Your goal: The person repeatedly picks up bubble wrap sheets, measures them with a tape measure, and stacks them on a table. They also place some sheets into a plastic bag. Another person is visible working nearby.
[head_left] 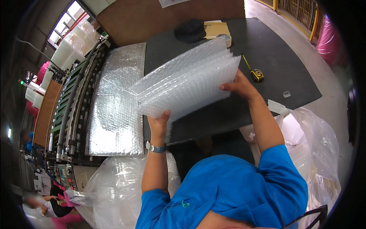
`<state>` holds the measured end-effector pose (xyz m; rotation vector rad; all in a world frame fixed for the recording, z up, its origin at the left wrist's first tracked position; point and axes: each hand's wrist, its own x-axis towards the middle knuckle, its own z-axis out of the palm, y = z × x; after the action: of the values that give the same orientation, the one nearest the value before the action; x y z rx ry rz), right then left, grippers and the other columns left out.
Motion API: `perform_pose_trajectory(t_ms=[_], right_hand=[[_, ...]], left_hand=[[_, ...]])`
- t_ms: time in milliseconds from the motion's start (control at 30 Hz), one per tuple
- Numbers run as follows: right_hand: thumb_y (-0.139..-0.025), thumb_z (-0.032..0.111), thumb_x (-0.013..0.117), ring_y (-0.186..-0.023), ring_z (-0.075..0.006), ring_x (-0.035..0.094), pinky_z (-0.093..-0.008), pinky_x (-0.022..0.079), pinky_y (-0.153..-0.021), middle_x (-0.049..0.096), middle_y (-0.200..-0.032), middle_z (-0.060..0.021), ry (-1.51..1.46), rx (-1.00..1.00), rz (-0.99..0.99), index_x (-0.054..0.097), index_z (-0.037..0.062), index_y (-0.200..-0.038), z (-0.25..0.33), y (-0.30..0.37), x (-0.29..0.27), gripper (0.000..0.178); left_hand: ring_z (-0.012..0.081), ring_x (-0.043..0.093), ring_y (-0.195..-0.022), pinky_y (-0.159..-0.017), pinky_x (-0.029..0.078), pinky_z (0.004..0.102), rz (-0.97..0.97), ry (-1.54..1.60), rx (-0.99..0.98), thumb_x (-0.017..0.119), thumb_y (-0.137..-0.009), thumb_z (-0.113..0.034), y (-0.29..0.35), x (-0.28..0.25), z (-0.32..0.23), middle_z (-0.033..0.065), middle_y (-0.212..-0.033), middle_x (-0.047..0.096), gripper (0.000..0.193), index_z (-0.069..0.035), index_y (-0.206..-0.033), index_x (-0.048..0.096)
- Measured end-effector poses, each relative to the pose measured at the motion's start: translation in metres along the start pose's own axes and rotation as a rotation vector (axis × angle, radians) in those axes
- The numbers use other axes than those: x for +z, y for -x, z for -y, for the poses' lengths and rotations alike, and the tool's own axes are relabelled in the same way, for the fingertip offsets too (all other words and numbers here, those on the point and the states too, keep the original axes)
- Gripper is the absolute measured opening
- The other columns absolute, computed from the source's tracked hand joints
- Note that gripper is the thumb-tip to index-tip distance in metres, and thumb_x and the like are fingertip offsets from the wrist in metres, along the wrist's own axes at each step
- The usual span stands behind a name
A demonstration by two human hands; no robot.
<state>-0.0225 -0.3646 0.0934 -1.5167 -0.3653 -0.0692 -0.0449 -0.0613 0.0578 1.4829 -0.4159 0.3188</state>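
Note:
A stack of clear bubble wrap sheets (190, 82) is held up over the dark table, its layers fanned apart along the far edge. My left hand (158, 121) grips the near left corner, thumb on top and the other fingers hidden beneath. At the right end my right hand (241, 87) pinches the stack the same way, its thumb lying on the upper face. Left of the stack, a long silvery bubble sheet (116, 99) lies flat beside the machine.
On the dark table (282, 57) are a yellow tape measure (257, 75) with its blade out, a tape roll (228, 40), a black cap (190, 31) and a cardboard piece (216, 29). A roller machine (72, 99) stands left. Large plastic bags (316, 149) flank me. Another person (49, 202) is lower left.

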Motion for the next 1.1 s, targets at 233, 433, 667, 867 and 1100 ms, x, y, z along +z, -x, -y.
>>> perform_pose_trajectory(t_ms=[233,433,667,867,1100], right_hand=[[-0.063,0.020,0.072,-0.111,-0.0209,0.041,-0.0328,0.031,-0.095,0.048,-0.116,-0.0085,0.000,0.038,-0.084,0.035,0.0051,-0.125,-0.014,0.008,0.009,0.073],[-0.064,0.025,0.069,-0.102,-0.0223,0.047,-0.0337,0.036,-0.089,0.051,-0.106,-0.0120,0.411,-0.210,0.230,0.042,0.0034,-0.115,0.066,-0.012,-0.013,0.062],[-0.064,0.025,0.069,-0.096,-0.0223,0.052,-0.0309,0.041,-0.083,0.054,-0.100,-0.0137,0.706,-0.210,0.621,0.044,0.0019,-0.113,0.118,-0.048,0.005,0.060],[-0.076,0.042,0.057,-0.107,-0.0298,0.048,-0.0351,0.039,-0.088,0.052,-0.114,-0.0144,0.788,-0.027,-0.256,0.039,0.0111,-0.127,0.018,-0.091,-0.087,0.062],[-0.081,0.056,0.040,-0.122,-0.0317,0.033,-0.0565,0.020,-0.095,0.038,-0.129,-0.0160,1.182,0.766,-0.505,0.041,0.0142,-0.125,-0.068,-0.002,-0.138,0.060]], left_hand=[[0.0240,0.036,-0.112,-0.095,0.029,0.0359,-0.070,-0.097,-0.038,0.070,-0.071,-0.033,0.014,0.012,0.009,0.0140,-0.123,0.037,0.081,0.002,-0.128,0.024],[0.0298,0.012,-0.129,-0.103,0.017,0.0434,-0.282,-0.677,0.494,0.072,-0.063,-0.048,-0.007,-0.009,-0.064,0.0180,-0.138,0.014,0.109,-0.002,-0.135,0.005],[0.0285,0.036,-0.118,-0.097,0.030,0.0357,0.334,-0.200,-0.181,0.074,-0.064,-0.028,-0.009,0.009,-0.092,0.0206,-0.125,0.037,0.094,0.003,-0.132,0.017],[0.0205,0.049,-0.100,-0.087,0.039,0.0318,0.040,-0.057,-0.514,0.064,-0.076,-0.016,0.009,-0.008,0.008,0.0153,-0.110,0.050,0.051,0.006,-0.116,0.039],[0.0211,0.051,-0.095,-0.084,0.040,0.0310,-0.062,-0.067,-0.478,0.058,-0.080,-0.014,0.024,-0.011,0.038,0.0156,-0.108,0.052,0.046,0.007,-0.116,0.039]])
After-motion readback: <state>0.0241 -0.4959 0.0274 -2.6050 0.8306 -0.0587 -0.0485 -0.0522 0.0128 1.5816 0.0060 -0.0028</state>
